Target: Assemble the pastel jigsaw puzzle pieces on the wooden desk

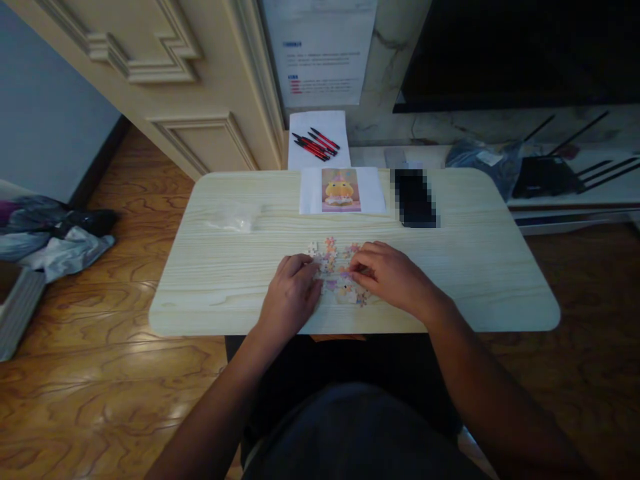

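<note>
My left hand (293, 290) and right hand (387, 273) rest curled on the loose puzzle pieces (336, 270), which lie between and under my fingertips; whether either pinches a piece, I cannot tell. Beyond my fingers the reference picture (341, 190) faces me, for comparison. The clear bag (234, 217), left of them, looks empty.

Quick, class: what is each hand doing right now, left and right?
Left hand: fingers curled, resting on the puzzle pieces; a held piece cannot be told.
Right hand: fingers bent down onto the pieces; grip cannot be told.
</note>
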Demonstrator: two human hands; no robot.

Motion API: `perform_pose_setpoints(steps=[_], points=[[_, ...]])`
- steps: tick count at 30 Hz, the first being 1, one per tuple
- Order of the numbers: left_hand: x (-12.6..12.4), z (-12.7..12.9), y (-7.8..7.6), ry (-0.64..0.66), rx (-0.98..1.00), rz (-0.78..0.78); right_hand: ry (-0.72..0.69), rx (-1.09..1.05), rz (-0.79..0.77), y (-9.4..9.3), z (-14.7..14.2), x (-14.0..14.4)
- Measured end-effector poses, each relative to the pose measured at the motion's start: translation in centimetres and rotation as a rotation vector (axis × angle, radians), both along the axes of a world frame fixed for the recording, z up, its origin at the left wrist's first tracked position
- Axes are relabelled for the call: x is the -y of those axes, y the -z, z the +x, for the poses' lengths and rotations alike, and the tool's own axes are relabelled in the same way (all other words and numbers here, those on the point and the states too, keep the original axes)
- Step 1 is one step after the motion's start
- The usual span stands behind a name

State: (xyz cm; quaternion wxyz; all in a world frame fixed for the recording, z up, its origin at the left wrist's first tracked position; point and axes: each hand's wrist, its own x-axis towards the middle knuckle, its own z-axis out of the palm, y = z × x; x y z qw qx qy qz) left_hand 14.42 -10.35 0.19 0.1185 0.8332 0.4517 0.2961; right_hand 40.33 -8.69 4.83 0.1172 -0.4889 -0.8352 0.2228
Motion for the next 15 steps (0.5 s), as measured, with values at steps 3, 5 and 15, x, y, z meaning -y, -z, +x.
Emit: perform_pose_setpoints(steps=[3, 5, 15], points=[[-0.2, 0.0, 0.0, -0.008, 0.019, -0.016, 0.016, 0.018, 0.013, -0.4, 0.0, 0.0], [-0.3, 0.1, -0.1, -0.013, 0.030, -0.027, 0.015, 0.019, 0.019, -0.5, -0.2, 0.0], [-1.4, -0.2, -0.9, 0.041, -0.082, -0.104, -0.058, 0.174, 0.072, -0.1, -1.5, 0.7]])
